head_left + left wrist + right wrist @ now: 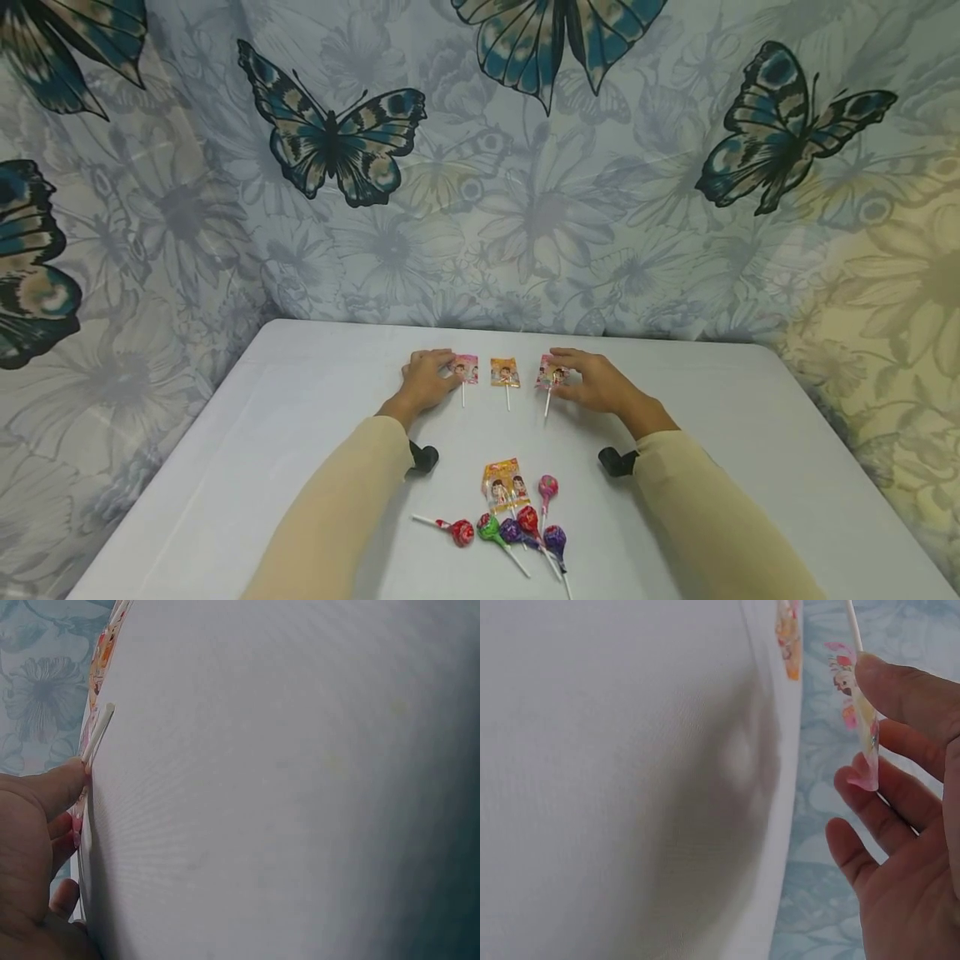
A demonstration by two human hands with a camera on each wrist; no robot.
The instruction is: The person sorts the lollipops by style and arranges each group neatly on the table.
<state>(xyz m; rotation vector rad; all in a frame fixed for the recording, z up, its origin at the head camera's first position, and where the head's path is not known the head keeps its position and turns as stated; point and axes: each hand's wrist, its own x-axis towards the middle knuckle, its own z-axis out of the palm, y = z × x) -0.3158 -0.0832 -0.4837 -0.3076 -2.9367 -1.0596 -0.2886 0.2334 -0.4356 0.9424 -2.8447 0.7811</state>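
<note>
Near the far side of the table, my left hand (429, 381) pinches the edge of a lollipop in a flat pink wrapper (468, 367). The thumb (64, 784) lies against that wrapper in the left wrist view, with its white stick (99, 731) beyond. My right hand (600, 385) holds another pink-wrapped lollipop (552, 372) between thumb and fingers; in the right wrist view this lollipop (866, 724) appears lifted off the table, its other fingers spread. Between the hands lies an orange-wrapped lollipop (505, 372), its stick toward me.
Closer to me is a loose pile: an orange flat-wrapped lollipop (504, 483), a green ball lollipop (489, 527), a red one (461, 532) and several other ball lollipops. A butterfly-patterned cloth (540, 225) rises behind the white table (300, 375).
</note>
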